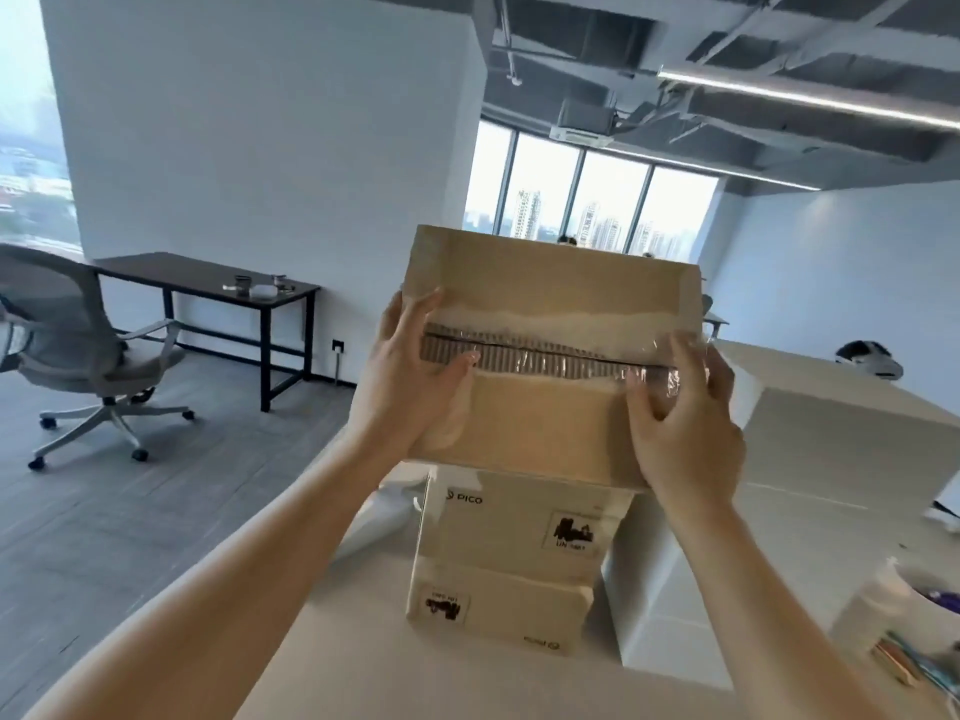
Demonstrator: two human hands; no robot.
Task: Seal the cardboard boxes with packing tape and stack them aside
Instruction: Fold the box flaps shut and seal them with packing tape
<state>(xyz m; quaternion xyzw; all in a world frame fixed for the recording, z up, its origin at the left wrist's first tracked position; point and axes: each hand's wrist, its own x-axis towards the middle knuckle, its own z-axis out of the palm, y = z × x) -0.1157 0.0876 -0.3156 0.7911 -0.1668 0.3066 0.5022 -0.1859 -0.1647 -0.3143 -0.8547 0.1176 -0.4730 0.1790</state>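
I hold a brown cardboard box point(550, 283) up in front of me, its taped seam point(545, 358) facing me. Clear packing tape runs along the seam over torn corrugated board. My left hand point(410, 376) grips the box's left side, thumb lying across the seam. My right hand point(685, 423) grips the right side, fingers curled over the crinkled tape end. Directly below it stand two stacked cardboard boxes, the upper one point(524, 517) printed PICO, the lower one point(498, 610) with a hazard label, on a white table point(363, 657).
A large white box point(831, 439) stands to the right of the stack. A white cup with pens point(930, 610) is at the right edge. A grey office chair point(78, 350) and a dark desk point(208, 283) stand on the floor to the left.
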